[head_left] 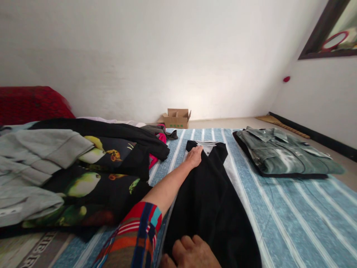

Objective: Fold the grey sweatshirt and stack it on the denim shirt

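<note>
A black garment (pixel 206 193) lies lengthwise before me, narrowed by folding, its light grey neckline with a small dark mark at the far end. My left hand (pixel 194 156), at the end of a plaid sleeve, reaches to that neckline; the fingers are closed on the fabric at the left of the collar. Close to me, at the bottom of the view, my right hand (pixel 192 253) has its fingers curled over the near end of the same garment. Its fingertips are hidden. Pale grey cloth shows along the garment's right edge.
Loose clothes are heaped at left, among them a grey garment (pixel 33 156) and a black printed one (pixel 111 186). A folded grey-green denim jacket (pixel 281 150) lies on dark cloth at right. Beneath is a blue striped sheet (pixel 295 208). A cardboard box (pixel 176 119) stands beyond, by the wall.
</note>
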Action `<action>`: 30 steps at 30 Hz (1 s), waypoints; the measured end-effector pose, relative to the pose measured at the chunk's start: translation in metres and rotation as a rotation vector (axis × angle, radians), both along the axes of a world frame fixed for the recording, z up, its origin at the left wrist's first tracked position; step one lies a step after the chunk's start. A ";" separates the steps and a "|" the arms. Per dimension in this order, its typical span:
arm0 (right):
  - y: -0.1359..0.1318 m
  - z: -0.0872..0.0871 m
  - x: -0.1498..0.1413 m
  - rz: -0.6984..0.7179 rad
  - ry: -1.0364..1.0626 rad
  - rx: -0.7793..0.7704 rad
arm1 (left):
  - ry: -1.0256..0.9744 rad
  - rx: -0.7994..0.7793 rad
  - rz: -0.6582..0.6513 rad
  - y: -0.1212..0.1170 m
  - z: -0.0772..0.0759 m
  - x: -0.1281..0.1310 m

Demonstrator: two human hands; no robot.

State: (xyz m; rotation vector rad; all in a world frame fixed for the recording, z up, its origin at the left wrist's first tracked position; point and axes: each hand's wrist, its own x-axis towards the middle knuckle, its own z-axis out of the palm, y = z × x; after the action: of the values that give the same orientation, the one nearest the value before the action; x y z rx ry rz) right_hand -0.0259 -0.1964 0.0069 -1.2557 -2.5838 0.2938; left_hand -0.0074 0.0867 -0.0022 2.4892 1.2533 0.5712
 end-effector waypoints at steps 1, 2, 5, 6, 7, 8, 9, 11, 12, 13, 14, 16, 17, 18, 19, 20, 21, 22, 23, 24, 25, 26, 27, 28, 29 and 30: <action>-0.001 0.011 0.006 0.030 0.010 -0.014 | 0.010 0.023 0.001 -0.003 0.002 0.000; -0.002 0.024 0.014 0.062 0.024 -0.030 | 0.018 0.043 0.005 -0.007 0.004 0.000; 0.000 0.061 0.052 0.003 0.073 -0.156 | 0.036 0.089 0.015 -0.019 0.017 -0.005; 0.004 0.069 0.068 -0.110 0.129 -0.180 | 0.044 0.099 0.012 -0.024 0.021 -0.009; 0.010 0.075 0.084 -0.245 0.172 -0.195 | 0.052 0.106 0.005 -0.031 0.026 -0.012; 0.018 0.076 0.100 -0.378 0.198 -0.186 | 0.061 0.111 -0.005 -0.040 0.031 -0.017; 0.027 0.075 0.114 -0.531 0.199 -0.168 | 0.071 0.113 -0.023 -0.051 0.035 -0.022; 0.049 0.065 0.139 -0.806 0.147 -0.158 | 0.087 0.110 -0.072 -0.079 0.044 -0.034; 0.059 0.058 0.148 -0.889 0.126 -0.157 | 0.091 0.105 -0.109 -0.096 0.048 -0.041; 0.069 0.052 0.155 -0.922 0.112 -0.168 | 0.090 0.097 -0.135 -0.114 0.053 -0.048; 0.077 0.046 0.160 -0.937 0.113 -0.185 | 0.091 0.081 -0.156 -0.133 0.057 -0.055; 0.089 0.037 0.166 -0.924 0.131 -0.233 | 0.115 0.044 -0.183 -0.169 0.065 -0.068; 0.093 0.034 0.167 -0.914 0.142 -0.257 | 0.138 0.009 -0.206 -0.185 0.068 -0.074; 0.096 0.031 0.167 -0.906 0.151 -0.276 | 0.166 -0.034 -0.225 -0.200 0.071 -0.079; 0.098 0.029 0.167 -0.905 0.157 -0.291 | 0.199 -0.085 -0.235 -0.212 0.072 -0.083; 0.099 0.028 0.167 -0.909 0.160 -0.299 | 0.236 -0.144 -0.244 -0.223 0.073 -0.087; 0.100 0.026 0.167 -0.920 0.162 -0.299 | 0.274 -0.204 -0.252 -0.231 0.072 -0.090; 0.100 0.025 0.166 -0.937 0.160 -0.295 | 0.311 -0.259 -0.259 -0.237 0.071 -0.091; 0.100 0.024 0.166 -0.958 0.154 -0.286 | 0.346 -0.302 -0.264 -0.241 0.069 -0.092; 0.100 0.023 0.165 -0.980 0.142 -0.272 | 0.375 -0.327 -0.267 -0.243 0.066 -0.092; 0.099 0.023 0.163 -1.001 0.126 -0.254 | 0.399 -0.335 -0.264 -0.245 0.063 -0.092; 0.097 0.023 0.161 -1.020 0.105 -0.234 | 0.416 -0.329 -0.258 -0.246 0.060 -0.091; 0.095 0.023 0.159 -1.034 0.083 -0.213 | 0.426 -0.316 -0.247 -0.247 0.057 -0.090; 0.093 0.025 0.155 -1.040 0.060 -0.189 | 0.428 -0.302 -0.237 -0.247 0.054 -0.090; 0.090 0.027 0.152 -1.037 0.038 -0.161 | 0.423 -0.288 -0.230 -0.247 0.051 -0.089; 0.086 0.029 0.147 -1.025 0.018 -0.129 | 0.414 -0.276 -0.226 -0.247 0.049 -0.088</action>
State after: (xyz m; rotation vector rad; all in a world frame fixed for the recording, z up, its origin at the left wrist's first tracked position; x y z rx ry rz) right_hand 0.1212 -0.1101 0.0361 -2.3591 -1.5972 0.2432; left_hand -0.0957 -0.1605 0.0469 2.5316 1.0661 -0.1726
